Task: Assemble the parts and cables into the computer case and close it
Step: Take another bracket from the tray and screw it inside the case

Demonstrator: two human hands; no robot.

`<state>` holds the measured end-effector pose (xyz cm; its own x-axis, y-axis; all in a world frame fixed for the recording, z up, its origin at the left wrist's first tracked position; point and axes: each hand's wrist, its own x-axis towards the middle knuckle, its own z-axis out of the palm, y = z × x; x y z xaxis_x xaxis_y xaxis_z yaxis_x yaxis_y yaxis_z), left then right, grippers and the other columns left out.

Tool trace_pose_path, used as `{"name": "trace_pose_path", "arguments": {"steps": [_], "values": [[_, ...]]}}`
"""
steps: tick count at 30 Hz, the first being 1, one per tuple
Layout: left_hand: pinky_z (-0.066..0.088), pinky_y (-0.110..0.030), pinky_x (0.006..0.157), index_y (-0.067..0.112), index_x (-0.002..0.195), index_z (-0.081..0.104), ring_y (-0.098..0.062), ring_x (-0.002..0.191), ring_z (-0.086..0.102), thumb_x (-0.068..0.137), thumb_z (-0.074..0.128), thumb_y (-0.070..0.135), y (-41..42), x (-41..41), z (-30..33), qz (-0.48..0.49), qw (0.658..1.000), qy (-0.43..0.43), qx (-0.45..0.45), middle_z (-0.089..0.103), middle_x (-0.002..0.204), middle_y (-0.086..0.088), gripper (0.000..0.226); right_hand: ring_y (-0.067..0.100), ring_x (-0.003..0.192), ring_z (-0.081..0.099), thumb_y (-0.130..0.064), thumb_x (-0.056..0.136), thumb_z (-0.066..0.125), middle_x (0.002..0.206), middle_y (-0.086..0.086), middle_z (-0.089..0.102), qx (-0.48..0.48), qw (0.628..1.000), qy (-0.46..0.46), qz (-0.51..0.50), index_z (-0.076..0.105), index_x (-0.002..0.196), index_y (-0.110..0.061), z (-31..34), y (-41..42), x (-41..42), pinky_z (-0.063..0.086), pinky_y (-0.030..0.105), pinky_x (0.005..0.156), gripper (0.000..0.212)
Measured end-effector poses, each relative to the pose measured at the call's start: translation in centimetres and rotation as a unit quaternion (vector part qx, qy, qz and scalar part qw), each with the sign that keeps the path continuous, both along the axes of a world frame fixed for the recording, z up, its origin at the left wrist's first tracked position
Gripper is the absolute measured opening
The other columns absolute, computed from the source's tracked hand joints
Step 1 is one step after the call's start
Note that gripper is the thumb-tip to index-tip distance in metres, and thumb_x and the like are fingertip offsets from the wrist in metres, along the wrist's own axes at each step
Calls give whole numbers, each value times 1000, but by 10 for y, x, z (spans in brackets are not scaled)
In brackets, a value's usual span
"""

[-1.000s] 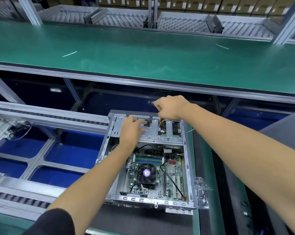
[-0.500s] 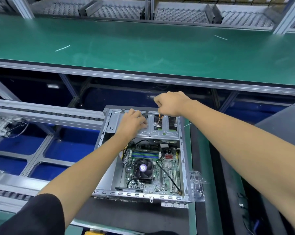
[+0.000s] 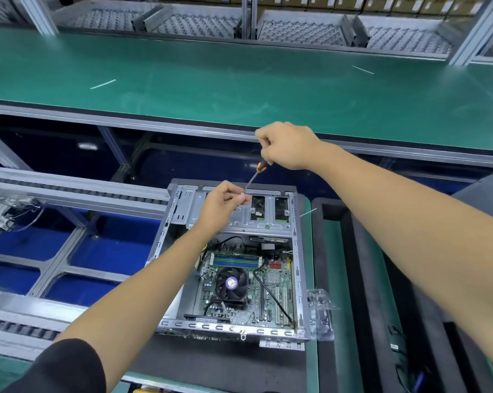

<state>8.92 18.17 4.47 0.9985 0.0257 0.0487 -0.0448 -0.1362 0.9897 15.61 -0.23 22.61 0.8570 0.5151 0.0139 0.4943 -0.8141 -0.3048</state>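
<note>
An open grey computer case (image 3: 297,268) lies flat in front of me, its motherboard (image 3: 271,290) with a black fan (image 3: 231,285) showing. My right hand (image 3: 288,144) grips an orange-and-black screwdriver (image 3: 256,173) above the case's far end, the shaft slanting down to the left. My left hand (image 3: 222,204) hovers over the metal drive cage (image 3: 239,217) and pinches a small screw (image 3: 242,193) right at the screwdriver's tip.
A long green conveyor belt (image 3: 239,80) runs across behind the case. Roller rails (image 3: 69,188) and blue bins (image 3: 112,245) lie to the left. Black foam trays (image 3: 347,279) stand to the right, and a clear plastic bag (image 3: 320,313) lies beside the case.
My right hand has lifted the screwdriver up out of the drive cage. My left hand has risen off the cage and now pinches a screw at the tip.
</note>
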Motion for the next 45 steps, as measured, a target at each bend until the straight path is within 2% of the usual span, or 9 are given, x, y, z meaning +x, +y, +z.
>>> {"name": "trace_pose_path", "arguments": {"steps": [2,6,20,28,31,33,37,40,45], "values": [[54,-20,74,14,96,58,-16,95,75,99,64,9,-5,1,2,1,1000,-5,-14,79,96,-1,8,15,64,52,-17,73,61,66,-7,60,6,1000,3,-2,46,67,-17,0,0,-1,31,31,58,16],[55,-22,74,13,99,59,-18,94,75,101,60,9,-8,0,4,17,999,-17,-36,79,98,-4,5,15,64,53,-17,73,61,65,-8,59,10,1000,4,-2,46,67,-18,3,-5,0,31,31,57,17],[51,-16,69,8,105,61,-12,88,73,103,57,12,-24,0,12,-12,1000,-5,24,79,96,3,6,18,63,50,-18,73,63,66,-5,60,-8,1000,17,3,45,68,-18,1,-17,1,30,31,57,19],[53,-17,82,15,100,66,-7,90,72,102,57,2,-27,-1,8,-20,1000,16,1,77,94,3,15,18,67,50,-18,77,63,72,-3,62,-11,999,32,18,47,72,-17,1,-20,2,29,32,58,16],[50,-25,83,37,90,68,-8,87,61,99,65,15,-23,3,6,-5,997,-1,81,71,92,10,24,17,68,50,-21,78,62,73,-5,62,-29,999,11,29,48,74,-18,-2,-21,2,28,32,57,15],[45,-25,76,41,84,65,-5,77,51,97,67,18,-18,9,9,-16,992,-12,121,65,86,14,27,17,68,50,-22,80,61,73,-6,61,-40,998,-2,38,48,74,-19,-3,-19,2,29,33,58,14],[46,-27,72,37,83,60,-4,75,54,95,69,14,-11,21,21,-64,975,-43,206,66,84,14,27,16,67,50,-23,80,60,71,-6,59,-63,997,-20,46,45,73,-19,-5,-12,4,31,33,58,17],[49,-35,83,36,83,60,-14,89,60,94,70,14,-5,29,25,-73,961,-53,261,67,89,13,26,16,67,50,-24,82,59,72,-7,59,-73,996,-32,51,45,73,-21,-10,-6,6,30,33,57,17],[47,-40,96,18,90,68,-7,85,62,91,74,14,-4,40,16,-98,940,0,328,68,84,16,7,22,71,50,-25,84,55,72,-5,58,-108,991,-35,69,42,73,-22,-27,8,10,28,33,57,17]]}}
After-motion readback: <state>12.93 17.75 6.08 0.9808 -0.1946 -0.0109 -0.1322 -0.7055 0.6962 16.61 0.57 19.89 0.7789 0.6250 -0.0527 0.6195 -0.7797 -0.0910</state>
